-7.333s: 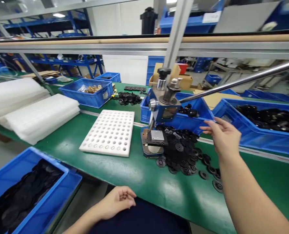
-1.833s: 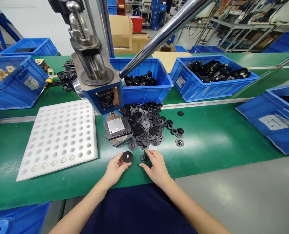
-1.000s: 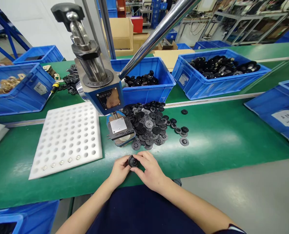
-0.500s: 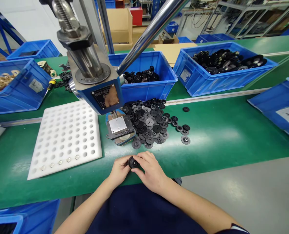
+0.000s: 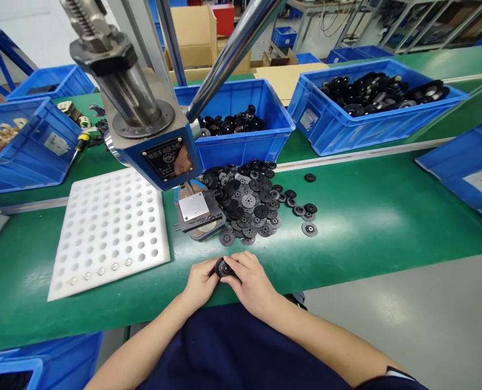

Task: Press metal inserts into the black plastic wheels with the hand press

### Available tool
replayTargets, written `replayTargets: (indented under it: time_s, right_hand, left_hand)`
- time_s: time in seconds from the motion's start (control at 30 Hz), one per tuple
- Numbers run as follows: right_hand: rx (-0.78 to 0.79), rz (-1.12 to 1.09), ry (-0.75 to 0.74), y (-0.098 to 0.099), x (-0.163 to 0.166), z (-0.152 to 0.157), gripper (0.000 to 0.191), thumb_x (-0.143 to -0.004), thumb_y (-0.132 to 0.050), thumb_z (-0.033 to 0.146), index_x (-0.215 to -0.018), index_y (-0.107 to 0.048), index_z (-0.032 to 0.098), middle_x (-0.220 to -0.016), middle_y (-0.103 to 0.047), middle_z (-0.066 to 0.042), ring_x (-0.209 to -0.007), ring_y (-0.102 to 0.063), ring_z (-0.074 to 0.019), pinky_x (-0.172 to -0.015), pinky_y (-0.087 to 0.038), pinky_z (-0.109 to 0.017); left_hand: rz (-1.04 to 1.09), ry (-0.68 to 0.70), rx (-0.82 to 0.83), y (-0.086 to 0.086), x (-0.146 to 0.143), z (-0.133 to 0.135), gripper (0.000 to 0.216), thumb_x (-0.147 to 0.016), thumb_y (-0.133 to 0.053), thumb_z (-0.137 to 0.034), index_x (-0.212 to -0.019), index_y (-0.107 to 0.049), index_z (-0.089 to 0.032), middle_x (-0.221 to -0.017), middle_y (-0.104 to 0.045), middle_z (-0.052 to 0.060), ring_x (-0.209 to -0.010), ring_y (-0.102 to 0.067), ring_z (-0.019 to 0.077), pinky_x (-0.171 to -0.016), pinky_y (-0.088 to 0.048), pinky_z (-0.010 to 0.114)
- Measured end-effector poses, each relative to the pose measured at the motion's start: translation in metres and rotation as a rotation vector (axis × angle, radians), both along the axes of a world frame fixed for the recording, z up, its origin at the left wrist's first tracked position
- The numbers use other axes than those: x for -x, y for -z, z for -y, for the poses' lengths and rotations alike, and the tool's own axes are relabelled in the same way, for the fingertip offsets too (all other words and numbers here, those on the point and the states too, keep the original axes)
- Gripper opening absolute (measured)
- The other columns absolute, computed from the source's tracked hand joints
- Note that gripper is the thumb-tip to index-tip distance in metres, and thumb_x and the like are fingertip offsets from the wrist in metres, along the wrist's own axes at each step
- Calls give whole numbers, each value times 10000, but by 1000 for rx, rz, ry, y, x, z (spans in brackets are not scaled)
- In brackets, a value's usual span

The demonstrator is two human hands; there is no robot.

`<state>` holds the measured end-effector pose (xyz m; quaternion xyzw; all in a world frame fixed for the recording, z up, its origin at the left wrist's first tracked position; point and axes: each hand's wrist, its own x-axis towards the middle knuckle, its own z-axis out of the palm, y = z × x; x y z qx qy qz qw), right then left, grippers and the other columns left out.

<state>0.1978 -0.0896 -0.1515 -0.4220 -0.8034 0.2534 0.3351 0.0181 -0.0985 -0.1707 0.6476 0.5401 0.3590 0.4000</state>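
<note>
While both hands meet at near edge of green bench [image 5: 366, 216] | L hand [image 5: 200, 283] & R hand [image 5: 252, 283] closed on one black disc [image 5: 223, 267], pinched betw. fingertips, just over bench | disc pile [image 5: 249, 205] just beyond, touching press base [image 5: 198, 216] | foam tray [image 5: 111, 227] left of press base.

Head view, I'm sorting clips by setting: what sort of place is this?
Probably a factory assembly station: a green bench carries a manual press, blue bins hold black discs, and the left hand and right hand grip one black part.
</note>
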Motion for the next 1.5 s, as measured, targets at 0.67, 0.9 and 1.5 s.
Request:
replayTargets:
  time_s: [0.67,0.9,1.5]
  right_hand:
    - [170,-281,160,15,-30,-22,372,-991,-447,430,-1051,-704,167,-863,-684,-88,-768,-664,-185,-719,-579,-322]
    - [33,-239,189,47,-31,-16,282,-979,-484,370,-1022,-692,184,-913,-702,-101,-813,-678,-206,-754,-590,-353]
    - [-305,-619,191,-180,-62,-84,320,-936,-584,442,-1023,-706,160,-1102,-700,-100,-899,-682,-130,-664,-550,-249]
  left_hand:
    - [142,-258,113,-103,40,-7,290,-779,-774,-297,-1016,-663,-172,-888,-698,55,-775,-624,158,-722,-499,270]
    - [-42,-409,-228,-177,35,-67,229,-681,-796,-352,-788,-698,-175,-740,-658,18,-640,-559,136,-603,-468,259]
    - [-89,-302,-152,-169,22,-98,250,-728,-740,-353,-887,-752,-161,-1003,-787,92,-952,-728,264,-888,-567,389]
